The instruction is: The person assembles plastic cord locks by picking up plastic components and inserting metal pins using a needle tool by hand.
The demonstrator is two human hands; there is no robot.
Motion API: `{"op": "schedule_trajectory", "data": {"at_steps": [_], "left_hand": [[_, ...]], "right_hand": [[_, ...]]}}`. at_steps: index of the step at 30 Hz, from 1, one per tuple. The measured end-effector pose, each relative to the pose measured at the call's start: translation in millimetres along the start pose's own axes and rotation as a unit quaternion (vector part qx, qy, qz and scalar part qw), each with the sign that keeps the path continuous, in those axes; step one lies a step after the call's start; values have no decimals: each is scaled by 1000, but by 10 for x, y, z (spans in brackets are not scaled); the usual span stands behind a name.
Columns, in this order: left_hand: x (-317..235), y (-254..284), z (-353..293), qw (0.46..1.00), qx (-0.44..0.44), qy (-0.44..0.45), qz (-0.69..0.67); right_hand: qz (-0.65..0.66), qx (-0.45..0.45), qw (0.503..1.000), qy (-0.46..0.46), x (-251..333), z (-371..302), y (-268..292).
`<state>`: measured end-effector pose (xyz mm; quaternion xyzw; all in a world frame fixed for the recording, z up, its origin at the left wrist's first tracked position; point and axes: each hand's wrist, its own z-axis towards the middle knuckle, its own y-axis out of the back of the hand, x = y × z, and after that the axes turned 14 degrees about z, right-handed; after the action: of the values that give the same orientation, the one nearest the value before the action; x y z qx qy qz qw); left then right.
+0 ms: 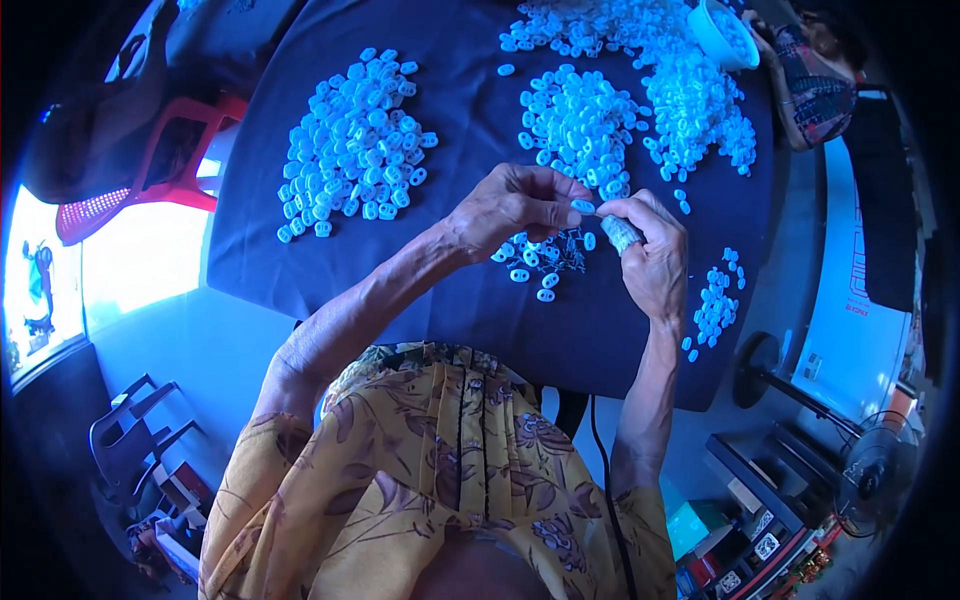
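A dark table (460, 100) lies beneath the fingers, a pale pile (352, 142) to their left. The left hand (522, 205) pinches an oval piece (582, 206) between fingertips; the right hand (652, 250) presses its fingertips together beside it, perhaps gripping something too small to tell.

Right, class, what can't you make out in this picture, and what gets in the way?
Head view:
- Whether the right hand pinches anything beside the white piece in the left hand: too small, partly covered by the hands.
- What kind the dark slivers are: too small and tangled.
- Where the far pile ends: cut off by the upper edge.
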<state>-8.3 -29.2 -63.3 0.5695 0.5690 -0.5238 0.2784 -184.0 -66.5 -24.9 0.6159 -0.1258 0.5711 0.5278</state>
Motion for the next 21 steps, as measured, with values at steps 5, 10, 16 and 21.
{"op": "schedule_trajectory", "data": {"at_steps": [5, 10, 16, 21], "left_hand": [[82, 16, 35, 999, -24, -18, 37], [111, 58, 68, 998, -65, -10, -20], [59, 119, 46, 995, -57, 37, -79], [62, 137, 79, 993, -51, 32, -103]], "right_hand": [[17, 17, 999, -21, -6, -9, 50], [54, 3, 994, -93, -106, -146, 223], [-240, -149, 951, -126, -752, -489, 475], [-448, -117, 867, -181, -865, -712, 757]]}}
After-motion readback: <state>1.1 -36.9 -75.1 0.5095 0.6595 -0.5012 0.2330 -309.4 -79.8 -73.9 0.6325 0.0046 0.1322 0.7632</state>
